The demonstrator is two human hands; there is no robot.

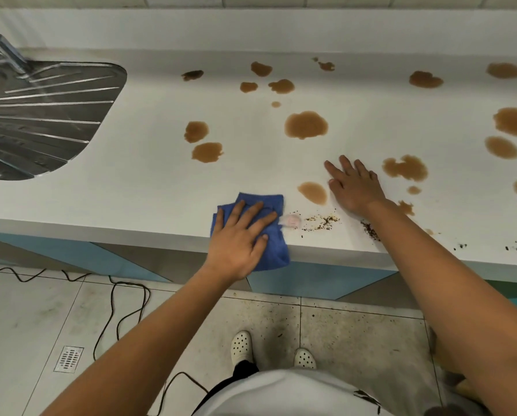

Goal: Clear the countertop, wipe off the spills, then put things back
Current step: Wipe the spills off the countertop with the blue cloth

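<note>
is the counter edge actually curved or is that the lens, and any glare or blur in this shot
Head view: the bowed front edge of the countertop looks like wide-angle distortion; lighting is soft and even, with only faint shadows under the left hand on the blue cloth; bright streaks glint on the steel drainboard; the brown spills look sharp.

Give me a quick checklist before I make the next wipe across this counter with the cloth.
1. Cloth under control: ok. The left hand presses flat on the blue cloth at the front edge of the countertop.
2. Cloth fully on the counter: not ok. One corner hangs over the edge.
3. Path clear of objects: ok. Only spills and crumbs show on the surface.
4. Right hand out of the way: not ok. The right hand rests flat beside the nearest brown spill.
5. Crumbs contained: not ok. They lie close to the front edge.
6. Cloth damp enough: cannot tell.
</note>
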